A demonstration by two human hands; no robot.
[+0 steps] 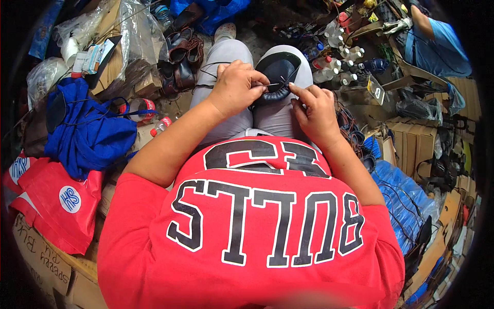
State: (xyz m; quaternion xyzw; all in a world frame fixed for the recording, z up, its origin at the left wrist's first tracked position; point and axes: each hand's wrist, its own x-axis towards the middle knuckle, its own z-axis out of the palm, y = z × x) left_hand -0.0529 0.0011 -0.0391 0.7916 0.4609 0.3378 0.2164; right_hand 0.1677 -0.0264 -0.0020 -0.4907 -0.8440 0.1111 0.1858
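A dark navy shoe (280, 69) rests on my lap, on grey trousers, its opening facing up. My left hand (234, 85) grips the shoe's near edge with fingers closed on it. My right hand (314, 110) sits just right of the shoe, fingers pinched on a thin needle (278, 84) with thread that reaches to the shoe's edge. My red shirt with large black letters fills the lower part of the view.
Brown shoes (180, 56) lie ahead on the left. A blue bag (90, 129) and red bags (56, 201) sit at my left. Small bottles (339, 64) stand at upper right, near another person in a blue shirt (437, 44). Cardboard boxes (411, 139) and blue plastic lie at my right.
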